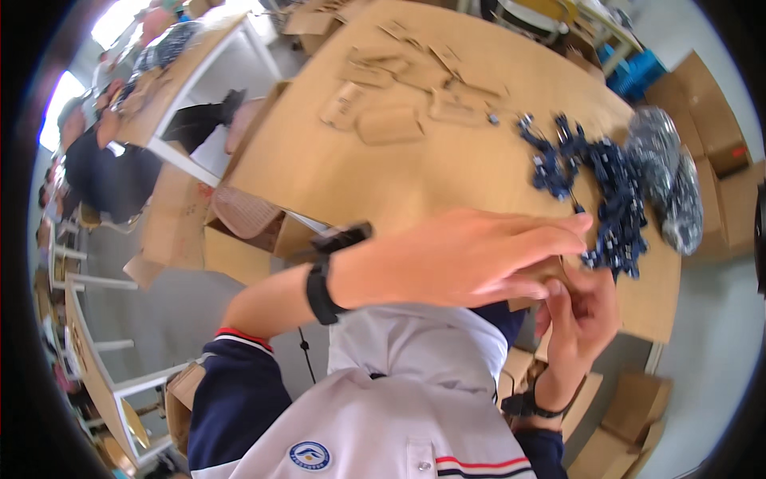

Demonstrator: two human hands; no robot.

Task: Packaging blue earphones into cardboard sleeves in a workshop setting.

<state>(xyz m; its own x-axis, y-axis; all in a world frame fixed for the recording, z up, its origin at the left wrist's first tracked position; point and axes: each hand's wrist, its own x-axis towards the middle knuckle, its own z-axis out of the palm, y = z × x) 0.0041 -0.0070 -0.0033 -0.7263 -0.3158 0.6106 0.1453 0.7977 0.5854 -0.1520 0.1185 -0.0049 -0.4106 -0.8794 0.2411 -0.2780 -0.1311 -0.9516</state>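
cardboard boxes ring a wooden tabletop (359, 176) in a busy workroom, and other people sit at another table toward the upper left. we lean over the near edge of the tabletop with both hands close together. our left hand (463, 259) reaches across from the left, fingers stretched flat and pointing right, its grip released over a small brown cardboard piece (550, 275) that sits at the near right edge of the tabletop; a black wristband (319, 291) circles that wrist. our right hand (578, 315) comes up from below the edge, fingers curled, its grip pinched on the underside of the same cardboard piece, which is mostly hidden between the two hands. just beyond our fingertips, along the right edge of the tabletop, lies a heap of small dark blue parts (606, 188), and beside it at the far right edge a shiny clear plastic bag (666, 172) holding more of them. toward the far side of the tabletop a scatter of flat folded cardboard pieces (399, 96) lies well apart from our hands.
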